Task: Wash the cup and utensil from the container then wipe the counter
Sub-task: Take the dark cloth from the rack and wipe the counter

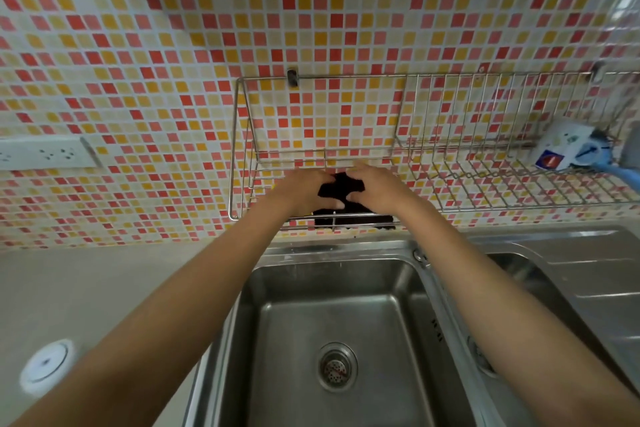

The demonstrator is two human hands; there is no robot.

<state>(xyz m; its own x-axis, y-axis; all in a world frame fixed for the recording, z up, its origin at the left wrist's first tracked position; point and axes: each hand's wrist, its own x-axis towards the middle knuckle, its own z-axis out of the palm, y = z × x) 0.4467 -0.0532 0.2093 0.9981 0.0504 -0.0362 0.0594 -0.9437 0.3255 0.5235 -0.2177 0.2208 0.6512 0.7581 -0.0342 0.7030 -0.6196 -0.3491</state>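
Under the mosaic wall, at frame centre, I am seeing the left hand (304,188) and right hand (375,189) both closing on the dark cloth (343,189) over the wire rack (311,156), probably hanging it; no cup is showing.

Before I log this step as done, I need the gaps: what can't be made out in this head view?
- Dark cloth: its middle hidden under the left hand and right hand; how it is gripped is unclear.
- Blue-handled item in the wire rack: cut off by the right edge.
- Label on the white pack: too small and blurred.
- Cup and utensil: not in view.
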